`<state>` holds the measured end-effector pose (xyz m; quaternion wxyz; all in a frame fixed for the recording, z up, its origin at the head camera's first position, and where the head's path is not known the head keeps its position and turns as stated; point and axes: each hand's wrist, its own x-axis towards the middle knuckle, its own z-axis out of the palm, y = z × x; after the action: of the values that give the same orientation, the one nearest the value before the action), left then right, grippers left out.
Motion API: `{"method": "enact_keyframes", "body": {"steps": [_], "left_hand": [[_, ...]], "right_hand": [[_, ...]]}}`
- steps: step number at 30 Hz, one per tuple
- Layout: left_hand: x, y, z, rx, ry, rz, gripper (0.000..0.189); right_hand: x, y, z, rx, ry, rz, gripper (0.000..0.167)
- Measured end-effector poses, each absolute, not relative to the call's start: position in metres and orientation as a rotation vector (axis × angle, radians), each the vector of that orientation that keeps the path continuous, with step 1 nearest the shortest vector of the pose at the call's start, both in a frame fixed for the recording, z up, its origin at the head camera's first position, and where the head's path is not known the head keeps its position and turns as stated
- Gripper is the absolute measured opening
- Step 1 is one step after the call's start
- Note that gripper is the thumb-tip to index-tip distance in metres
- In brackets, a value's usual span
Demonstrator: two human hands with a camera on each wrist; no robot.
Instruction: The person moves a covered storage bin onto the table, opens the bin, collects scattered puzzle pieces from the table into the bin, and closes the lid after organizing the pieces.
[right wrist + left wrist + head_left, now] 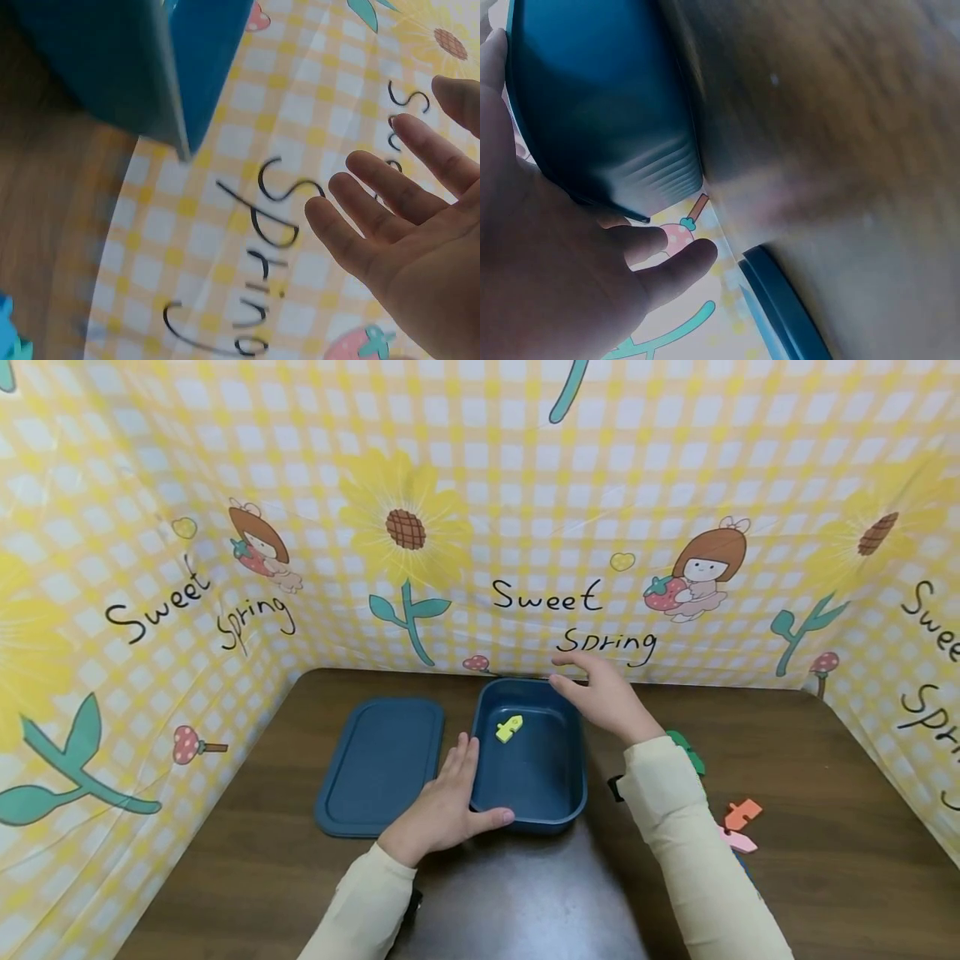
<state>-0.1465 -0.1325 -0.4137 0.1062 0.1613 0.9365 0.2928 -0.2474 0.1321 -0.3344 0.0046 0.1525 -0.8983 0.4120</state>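
Blue box (536,777) on table (825,793), far end at the middle of the far edge. Yellow-green piece (509,728) lies inside, toward the box's far left corner. Blue lid (382,768) flat on table just left of box, near the table's far left corner.

Left hand (446,802): grip apart, fingers straight along the box's left side, thumb at its near left corner; not clamped on anything. Right hand (603,693): grip apart, fingers extended, nothing held, raised by the box's far right corner; right wrist view shows it clear of the box.

More pieces toward the table's right edge: green piece (690,753) partly hidden by the right sleeve (667,785), orange piece (742,814), pink piece (738,840) just beside it on the near side, plus a sliver of blue, shape hidden. Yellow checked cloth (480,485) stands behind the far edge.
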Motion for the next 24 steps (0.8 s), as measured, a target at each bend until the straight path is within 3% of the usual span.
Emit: {"method": "enact_keyframes", "body": {"steps": [24], "left_hand": [[-0.147,-0.132,-0.414,0.462,2.759,0.859,0.115]], "right_hand": [[-0.194,0.247,-0.343,0.365,-2.891,1.038,0.055]]}}
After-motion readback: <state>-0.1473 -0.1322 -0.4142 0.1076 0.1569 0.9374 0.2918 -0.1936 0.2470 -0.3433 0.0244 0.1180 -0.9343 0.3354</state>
